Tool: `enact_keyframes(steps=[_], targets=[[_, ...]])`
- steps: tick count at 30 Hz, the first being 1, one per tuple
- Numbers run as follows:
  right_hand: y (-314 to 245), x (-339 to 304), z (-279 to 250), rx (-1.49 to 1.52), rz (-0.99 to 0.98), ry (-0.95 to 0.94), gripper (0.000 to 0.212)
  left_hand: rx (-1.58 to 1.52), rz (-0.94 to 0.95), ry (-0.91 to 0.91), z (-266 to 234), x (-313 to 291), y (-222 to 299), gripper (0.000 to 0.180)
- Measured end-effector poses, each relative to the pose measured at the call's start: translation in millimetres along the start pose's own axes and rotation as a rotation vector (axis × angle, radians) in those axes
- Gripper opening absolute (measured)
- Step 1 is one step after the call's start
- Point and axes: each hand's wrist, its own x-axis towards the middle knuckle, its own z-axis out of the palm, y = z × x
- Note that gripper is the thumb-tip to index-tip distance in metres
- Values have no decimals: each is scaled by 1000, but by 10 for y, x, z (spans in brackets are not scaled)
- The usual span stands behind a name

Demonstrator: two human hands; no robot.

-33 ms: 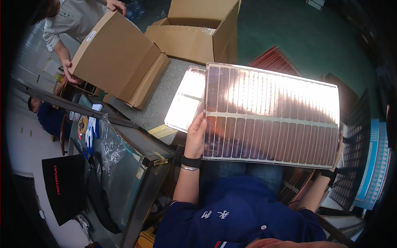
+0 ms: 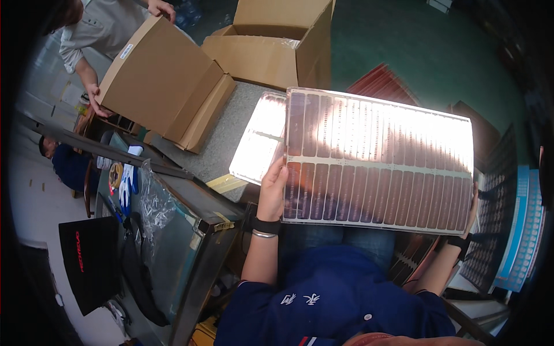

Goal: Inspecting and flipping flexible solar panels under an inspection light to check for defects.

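Note:
I hold a flat rectangular panel (image 2: 378, 164) with rows of brown striped cells up in front of me, tilted and glaring with light on its upper half. My left hand (image 2: 272, 190) grips its left edge, thumb on the front, with a black band and a bracelet on the wrist. My right hand (image 2: 471, 213) holds the lower right corner and is mostly hidden behind the panel. A second panel (image 2: 257, 147), washed out by glare, lies on the grey tabletop (image 2: 222, 135) just left of the held one.
Two open cardboard boxes (image 2: 164, 86) (image 2: 271, 49) stand at the far side of the table; another person's hands (image 2: 92, 95) hold the left one's flap. Stacks of panels (image 2: 381, 81) and blue trays (image 2: 519, 230) lie to the right. A crumpled plastic bag (image 2: 153, 205) is at left.

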Motion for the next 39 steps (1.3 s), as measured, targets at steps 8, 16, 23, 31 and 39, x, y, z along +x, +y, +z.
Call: enact_keyframes(steps=[8,16,23,31,39], targets=[[-66,-85,209,22,15,67,45,33,-8,95,-41,30,-17,33],[-84,-58,124,-95,-36,14,40,-18,0,77,-53,74,38,34],[-29,-8,24,-114,-44,-50,41,31,61,69,53,60,135,32],[18,13,-52,-126,-86,-69,39,79,65,101,69,81,135,31],[41,-26,-61,-116,-105,-166,42,69,88,167,34,97,131,31]])
